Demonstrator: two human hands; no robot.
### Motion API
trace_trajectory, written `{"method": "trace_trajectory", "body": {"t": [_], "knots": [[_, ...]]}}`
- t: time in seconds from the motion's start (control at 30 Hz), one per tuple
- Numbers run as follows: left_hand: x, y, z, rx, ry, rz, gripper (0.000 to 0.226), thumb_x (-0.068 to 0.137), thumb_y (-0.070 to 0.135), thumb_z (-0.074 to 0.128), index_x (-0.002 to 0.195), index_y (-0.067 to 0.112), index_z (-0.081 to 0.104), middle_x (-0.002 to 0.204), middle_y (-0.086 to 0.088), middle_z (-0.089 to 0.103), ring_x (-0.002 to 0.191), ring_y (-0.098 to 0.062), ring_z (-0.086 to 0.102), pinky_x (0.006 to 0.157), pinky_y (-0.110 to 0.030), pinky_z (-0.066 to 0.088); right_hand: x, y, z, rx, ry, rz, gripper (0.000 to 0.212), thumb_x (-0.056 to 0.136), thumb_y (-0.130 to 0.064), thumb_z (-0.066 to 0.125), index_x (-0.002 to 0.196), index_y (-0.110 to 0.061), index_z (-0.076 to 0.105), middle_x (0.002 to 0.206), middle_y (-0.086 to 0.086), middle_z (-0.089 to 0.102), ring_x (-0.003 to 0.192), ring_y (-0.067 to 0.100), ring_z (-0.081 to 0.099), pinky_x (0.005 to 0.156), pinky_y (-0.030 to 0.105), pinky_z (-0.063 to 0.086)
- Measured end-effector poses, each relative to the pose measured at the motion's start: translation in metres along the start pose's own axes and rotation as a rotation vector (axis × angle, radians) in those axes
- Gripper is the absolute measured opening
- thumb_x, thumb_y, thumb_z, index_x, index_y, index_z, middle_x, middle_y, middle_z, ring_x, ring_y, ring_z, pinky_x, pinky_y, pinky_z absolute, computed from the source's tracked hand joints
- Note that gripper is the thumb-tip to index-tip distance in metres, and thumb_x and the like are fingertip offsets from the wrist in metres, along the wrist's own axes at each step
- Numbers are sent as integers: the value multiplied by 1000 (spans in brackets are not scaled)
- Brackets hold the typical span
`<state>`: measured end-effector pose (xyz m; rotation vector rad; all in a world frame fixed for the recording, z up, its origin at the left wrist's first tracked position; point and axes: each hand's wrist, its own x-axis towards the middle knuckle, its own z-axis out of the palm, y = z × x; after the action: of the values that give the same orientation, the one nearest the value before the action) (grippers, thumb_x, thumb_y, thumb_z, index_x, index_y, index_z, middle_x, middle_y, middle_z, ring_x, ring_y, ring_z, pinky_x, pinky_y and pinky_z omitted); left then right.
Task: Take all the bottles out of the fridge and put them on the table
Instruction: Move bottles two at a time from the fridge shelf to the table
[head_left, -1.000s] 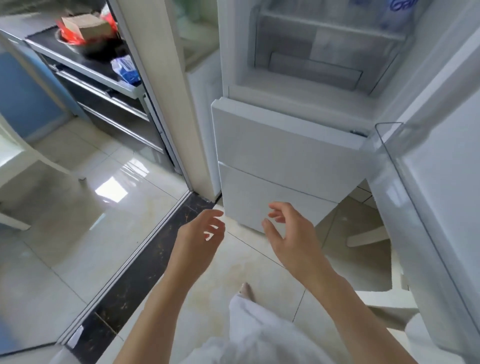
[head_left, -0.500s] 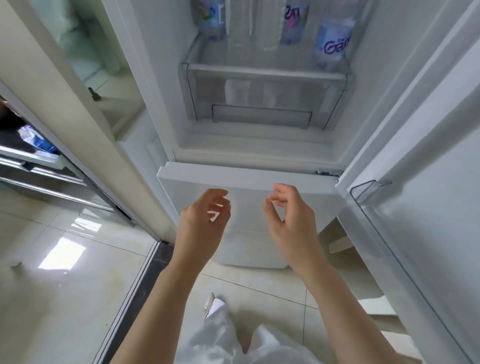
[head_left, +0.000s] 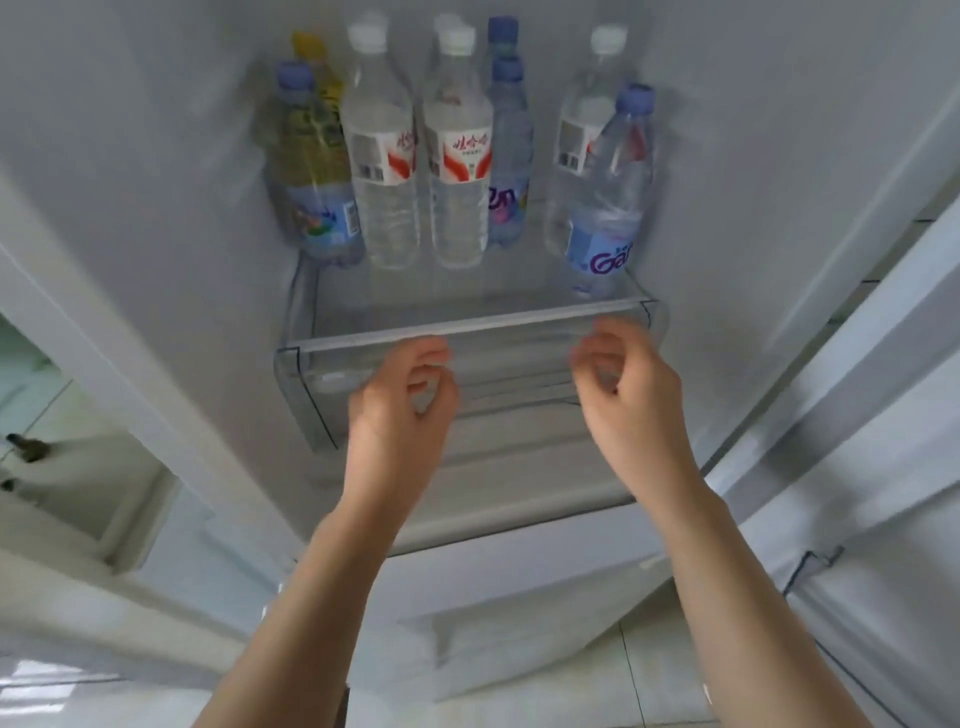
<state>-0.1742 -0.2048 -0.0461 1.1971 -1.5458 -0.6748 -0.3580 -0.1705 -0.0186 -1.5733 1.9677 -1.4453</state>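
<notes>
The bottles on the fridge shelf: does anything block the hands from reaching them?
Nothing visible does. Both hands are empty in front of the clear drawer, below the shelf edge; the bottles stand open above.

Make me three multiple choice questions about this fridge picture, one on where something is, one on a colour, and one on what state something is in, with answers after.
1. Where does the bottle with the purple lettering stand on the glass shelf?
A. at the left end
B. in the middle
C. at the right end, nearest the front edge

2. What colour are the caps of the two red-labelled bottles in the middle?
A. white
B. green
C. black

3. What are the left hand and right hand doing?
A. each grips a bottle
B. both are empty, fingers curled, below the shelf edge
C. both rest flat on the shelf

Answers: 1 C, it is the rightmost bottle and closest to the shelf's front strip. 2 A, both tops are plainly white. 3 B, nothing is in either grip and the bottles stand untouched above.
</notes>
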Motion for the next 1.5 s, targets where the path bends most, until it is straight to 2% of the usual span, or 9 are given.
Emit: {"method": "trace_trajectory", "body": {"t": [0.17,0.33,0.57,0.7,0.9,1.03,1.23,1.37,1.5], "knots": [[63,8,31,-72,-72,40,28,87,9,63,108,27,62,100,11,68,91,-7,67,83,-26,56,57,3,0,8,90,56,33,92,-19,61,122,-8,51,110,10,64,104,28,60,92,41,48],[114,17,79,-170,-128,45,30,86,1,62,112,15,60,110,-1,65,98,-18,66,87,-25,54,103,9,4,53,130,103,43,89,-23,65,125,-12,46,111,2,54,102,18,56,82,23,42],[179,27,125,-359,-284,-39,50,90,8,64,137,12,46,139,-1,49,125,-16,49,86,-6,44,142,16,17,141,124,82,51,79,-24,76,117,-2,50,113,13,60,106,28,59,93,43,47],[201,26,142,-400,-354,-104,64,94,12,61,149,14,28,154,-2,33,138,-16,35,102,-16,33,152,23,22,208,108,68,49,76,-18,79,113,-14,48,114,9,59,103,22,59,88,30,49],[221,24,158,-389,-439,-37,77,95,3,56,155,15,8,159,-4,24,145,-13,25,114,-23,25,159,34,21,287,77,73,45,76,-15,80,98,-32,45,97,-16,59,81,-12,60,70,6,46],[230,22,165,-394,-455,-22,78,87,2,66,151,16,23,147,0,45,130,-7,48,108,-26,41,161,39,19,334,66,93,50,74,-14,80,109,-17,44,98,-18,56,82,-15,58,71,4,44],[231,20,172,-320,-370,-11,67,79,8,77,137,10,45,118,7,62,100,15,58,76,-2,44,157,46,15,386,139,117,56,73,-14,81,115,-14,44,105,-14,58,91,-12,59,76,7,47],[225,23,167,-328,-305,-15,67,72,7,82,131,13,51,114,10,64,95,19,58,78,-3,45,150,41,15,404,188,113,63,72,-16,83,122,-11,45,114,-3,59,103,7,61,86,20,50],[211,27,157,-348,-254,20,69,66,8,86,128,14,55,118,6,67,108,-1,63,92,-15,49,147,39,10,424,221,98,61,71,-13,83,121,-11,47,113,-4,61,103,7,62,89,26,52]]}}
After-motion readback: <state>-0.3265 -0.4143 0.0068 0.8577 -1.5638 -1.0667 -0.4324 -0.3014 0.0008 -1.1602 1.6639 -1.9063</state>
